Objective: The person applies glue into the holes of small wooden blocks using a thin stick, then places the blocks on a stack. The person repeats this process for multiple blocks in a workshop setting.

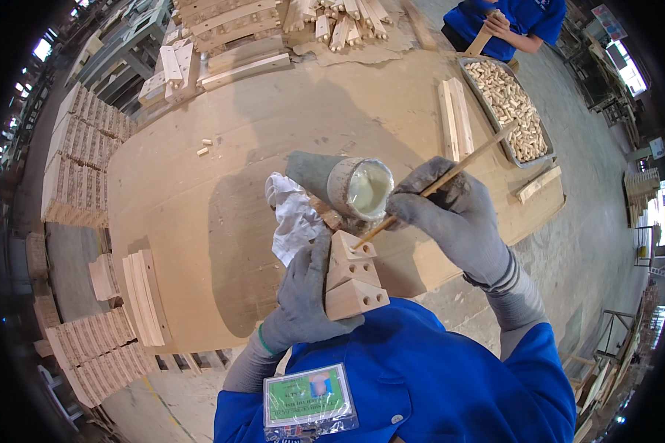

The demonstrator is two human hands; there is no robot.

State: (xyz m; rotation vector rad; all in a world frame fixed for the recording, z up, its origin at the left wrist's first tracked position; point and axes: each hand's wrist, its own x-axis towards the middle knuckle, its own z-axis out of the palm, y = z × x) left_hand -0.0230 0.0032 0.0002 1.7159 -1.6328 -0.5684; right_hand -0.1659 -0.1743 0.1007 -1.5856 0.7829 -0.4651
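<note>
My left hand [303, 292], in a grey glove, grips a pale wooden block [353, 277] with round drilled holes in its end faces, held close to my chest. My right hand [454, 214], also gloved, holds a thin wooden stick [458, 166] whose lower tip touches the top of the block near a hole. Just behind the block stands a tilted, crusted glue cup [355, 188] with white glue inside. A crumpled white rag [292, 218] lies beside the cup, to the left.
A wide plywood worktable [199, 192] carries a metal tray of wooden dowels [513, 107], two flat slats [456, 118] and curved wooden parts [144, 295]. Stacks of wooden pieces [77, 159] stand left. Another person in blue [510, 22] works at the far side.
</note>
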